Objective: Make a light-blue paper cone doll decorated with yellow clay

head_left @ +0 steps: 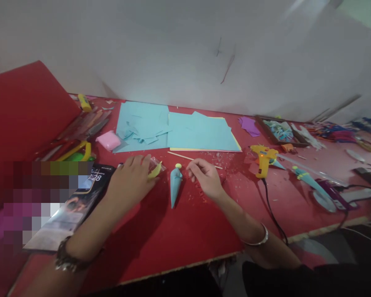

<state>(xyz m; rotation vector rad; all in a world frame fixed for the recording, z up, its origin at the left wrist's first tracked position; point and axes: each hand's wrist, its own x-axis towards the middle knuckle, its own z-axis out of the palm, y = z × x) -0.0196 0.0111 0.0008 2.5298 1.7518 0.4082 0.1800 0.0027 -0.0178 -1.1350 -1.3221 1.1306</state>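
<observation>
Head-worn view, forward and down

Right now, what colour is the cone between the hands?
Light-blue cone, clearest in the head view.

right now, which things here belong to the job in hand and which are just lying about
Likely in the job:
blue cone, lying between left hand and right hand
yellow piece by the left hand
glue gun, light on
blue sheets, matching colour

Probably just lying about:
pink packet
purple pieces
</observation>
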